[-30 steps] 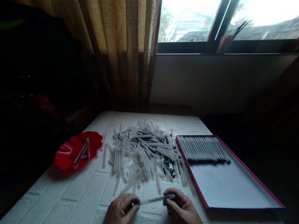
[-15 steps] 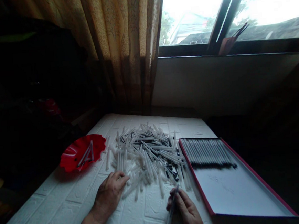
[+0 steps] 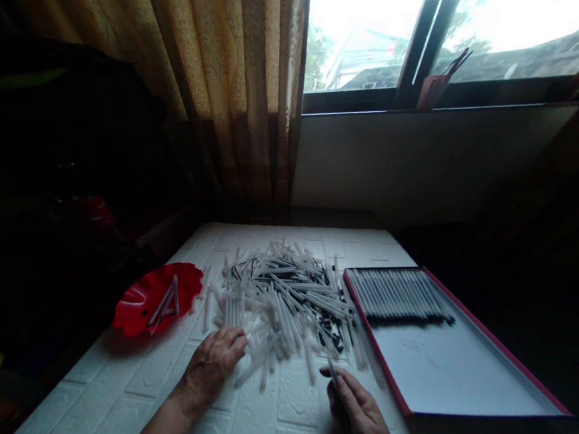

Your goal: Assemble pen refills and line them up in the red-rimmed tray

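Observation:
A heap of clear pen tubes and black parts (image 3: pixel 280 298) lies in the middle of the white brick-pattern table (image 3: pixel 108 398). My left hand (image 3: pixel 213 363) rests at the heap's near left edge, fingertips touching loose tubes; whether it grips one is hidden. My right hand (image 3: pixel 358 412) is closed on a pen (image 3: pixel 333 374) that points up and away, near the red-rimmed tray (image 3: pixel 462 370). A row of finished pens (image 3: pixel 400 295) lies across the tray's far end.
A red wavy-edged plate (image 3: pixel 159 306) with a few tubes sits at the left of the heap. A curtain (image 3: pixel 230 94) and a window (image 3: pixel 445 24) stand behind the table. The room left of the table is dark.
One second ago both hands held one pen between them near the table's front. My left hand let go and reached to the heap; my right hand kept the pen and turned it upright.

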`<act>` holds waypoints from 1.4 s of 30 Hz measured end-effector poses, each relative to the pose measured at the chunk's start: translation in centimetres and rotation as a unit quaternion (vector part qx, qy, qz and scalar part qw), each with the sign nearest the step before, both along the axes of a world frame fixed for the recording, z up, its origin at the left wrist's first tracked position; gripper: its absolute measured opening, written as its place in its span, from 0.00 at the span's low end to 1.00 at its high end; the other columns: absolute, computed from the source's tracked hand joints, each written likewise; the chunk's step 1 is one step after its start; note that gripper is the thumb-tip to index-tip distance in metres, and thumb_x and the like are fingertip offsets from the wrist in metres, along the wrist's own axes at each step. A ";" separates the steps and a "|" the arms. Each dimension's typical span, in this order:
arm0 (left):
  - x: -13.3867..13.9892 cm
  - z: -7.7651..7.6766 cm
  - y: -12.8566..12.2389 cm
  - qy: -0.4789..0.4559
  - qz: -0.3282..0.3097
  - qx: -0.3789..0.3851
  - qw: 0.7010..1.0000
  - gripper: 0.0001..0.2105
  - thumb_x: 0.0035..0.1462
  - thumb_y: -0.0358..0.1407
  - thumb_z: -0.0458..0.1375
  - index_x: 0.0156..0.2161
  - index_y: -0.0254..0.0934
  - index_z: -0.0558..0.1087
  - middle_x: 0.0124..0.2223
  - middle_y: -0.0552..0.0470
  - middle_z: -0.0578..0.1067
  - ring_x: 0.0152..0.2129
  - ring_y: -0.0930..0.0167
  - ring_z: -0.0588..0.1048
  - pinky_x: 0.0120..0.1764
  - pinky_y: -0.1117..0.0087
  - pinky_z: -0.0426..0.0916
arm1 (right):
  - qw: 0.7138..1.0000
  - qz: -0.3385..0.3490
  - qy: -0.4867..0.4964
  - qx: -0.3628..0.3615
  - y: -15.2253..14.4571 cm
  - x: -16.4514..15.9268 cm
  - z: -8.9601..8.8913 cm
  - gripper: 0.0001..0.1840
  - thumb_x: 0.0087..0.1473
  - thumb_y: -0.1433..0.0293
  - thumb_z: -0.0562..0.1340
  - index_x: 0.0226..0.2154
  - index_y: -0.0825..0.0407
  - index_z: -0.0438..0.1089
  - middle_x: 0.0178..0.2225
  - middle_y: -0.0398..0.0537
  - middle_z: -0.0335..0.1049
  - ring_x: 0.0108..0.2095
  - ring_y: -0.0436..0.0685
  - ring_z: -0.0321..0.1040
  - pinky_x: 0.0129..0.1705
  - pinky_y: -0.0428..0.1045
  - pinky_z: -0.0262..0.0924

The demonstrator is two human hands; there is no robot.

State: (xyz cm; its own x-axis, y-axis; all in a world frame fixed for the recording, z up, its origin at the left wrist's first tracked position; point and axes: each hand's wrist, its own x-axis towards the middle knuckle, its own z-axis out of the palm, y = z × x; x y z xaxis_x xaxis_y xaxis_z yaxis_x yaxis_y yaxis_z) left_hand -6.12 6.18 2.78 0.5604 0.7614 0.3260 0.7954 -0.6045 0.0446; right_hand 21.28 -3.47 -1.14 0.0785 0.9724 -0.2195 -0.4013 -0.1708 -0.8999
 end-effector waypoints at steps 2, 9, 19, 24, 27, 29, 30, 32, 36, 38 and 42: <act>0.3 0.3 -0.7 -0.043 -0.007 -0.012 0.999 0.12 0.60 0.27 0.52 0.44 0.42 0.72 0.41 0.50 0.78 0.40 0.66 0.76 0.45 0.65 0.69 | 1.000 0.012 -0.016 -0.003 0.0 0.1 -0.4 0.31 0.44 0.44 0.66 0.39 0.53 0.72 0.17 0.33 0.47 0.16 0.45 0.45 0.17 0.41 0.41; 7.0 -0.2 -5.4 -0.506 0.058 -0.362 0.781 0.22 0.56 0.55 0.55 0.44 0.39 0.74 0.33 0.49 0.78 0.28 0.68 0.77 0.25 0.74 0.70 | 0.989 0.033 -0.130 0.061 -0.5 -1.0 -0.9 0.27 0.52 0.44 0.59 0.32 0.52 0.71 0.18 0.37 0.55 0.19 0.48 0.51 0.19 0.42 0.46; 9.3 -1.7 -6.2 -0.635 0.101 -0.486 0.592 0.29 0.42 0.58 0.65 0.42 0.38 0.71 0.33 0.50 0.77 0.25 0.71 0.75 0.20 0.77 0.65 | 0.929 0.128 -0.306 0.166 -0.6 -0.8 0.5 0.27 0.61 0.51 0.51 0.25 0.52 0.72 0.18 0.41 0.61 0.21 0.50 0.58 0.25 0.43 0.54; 9.5 -1.7 -6.3 -0.628 0.097 -0.486 0.600 0.29 0.42 0.59 0.64 0.42 0.37 0.70 0.33 0.50 0.76 0.25 0.70 0.75 0.19 0.76 0.64 | 0.895 0.161 -0.367 0.197 -0.5 -0.7 1.3 0.20 0.62 0.61 0.52 0.27 0.53 0.72 0.20 0.42 0.65 0.22 0.51 0.62 0.26 0.43 0.55; 9.6 -1.9 -6.4 -0.628 0.093 -0.491 0.597 0.30 0.40 0.59 0.64 0.41 0.37 0.70 0.32 0.51 0.76 0.25 0.70 0.75 0.18 0.77 0.63 | 0.887 0.163 -0.386 0.195 -0.5 -0.8 1.4 0.17 0.61 0.65 0.52 0.29 0.53 0.72 0.20 0.42 0.65 0.22 0.51 0.62 0.26 0.43 0.54; 9.5 -2.1 -6.4 -0.629 0.085 -0.496 0.593 0.29 0.41 0.59 0.65 0.41 0.38 0.69 0.31 0.51 0.76 0.25 0.70 0.75 0.18 0.78 0.62 | 0.885 0.168 -0.390 0.193 -0.4 -0.8 1.4 0.17 0.61 0.66 0.51 0.30 0.54 0.73 0.21 0.42 0.65 0.22 0.50 0.62 0.26 0.43 0.54; 9.5 -2.2 -6.4 -0.629 0.080 -0.497 0.593 0.29 0.41 0.58 0.65 0.40 0.38 0.69 0.31 0.51 0.76 0.25 0.71 0.75 0.18 0.78 0.62 | 0.883 0.169 -0.393 0.192 -0.4 -0.8 1.4 0.17 0.61 0.67 0.51 0.30 0.54 0.73 0.21 0.42 0.66 0.22 0.50 0.62 0.26 0.43 0.55; 9.5 -2.2 -6.5 -0.624 0.075 -0.499 0.597 0.28 0.42 0.58 0.65 0.40 0.38 0.69 0.31 0.51 0.76 0.25 0.71 0.75 0.19 0.78 0.63 | 0.880 0.165 -0.402 0.194 -0.4 -0.9 1.4 0.17 0.61 0.68 0.51 0.31 0.54 0.74 0.21 0.43 0.67 0.23 0.51 0.63 0.26 0.42 0.55; 9.5 -2.4 -6.9 -0.601 0.065 -0.500 0.620 0.27 0.44 0.58 0.63 0.39 0.39 0.68 0.32 0.51 0.77 0.25 0.71 0.73 0.20 0.77 0.63 | 0.872 0.157 -0.418 0.200 -0.5 -1.0 1.6 0.15 0.60 0.67 0.53 0.33 0.52 0.75 0.24 0.44 0.72 0.25 0.52 0.68 0.29 0.42 0.57; 9.2 -2.4 -7.0 -0.575 0.051 -0.488 0.654 0.24 0.47 0.58 0.61 0.38 0.39 0.69 0.32 0.52 0.76 0.26 0.71 0.73 0.23 0.76 0.64 | 0.868 0.160 -0.427 0.199 -0.7 -1.0 1.6 0.14 0.60 0.67 0.54 0.34 0.51 0.75 0.27 0.45 0.74 0.27 0.52 0.69 0.31 0.42 0.59; 7.8 -1.1 -6.3 -0.424 0.019 -0.433 0.795 0.14 0.57 0.48 0.56 0.36 0.38 0.71 0.28 0.55 0.74 0.26 0.71 0.72 0.31 0.73 0.65 | 0.829 0.182 -0.482 0.220 -0.8 -0.7 1.3 0.13 0.59 0.67 0.53 0.34 0.51 0.74 0.28 0.46 0.74 0.28 0.53 0.70 0.31 0.42 0.59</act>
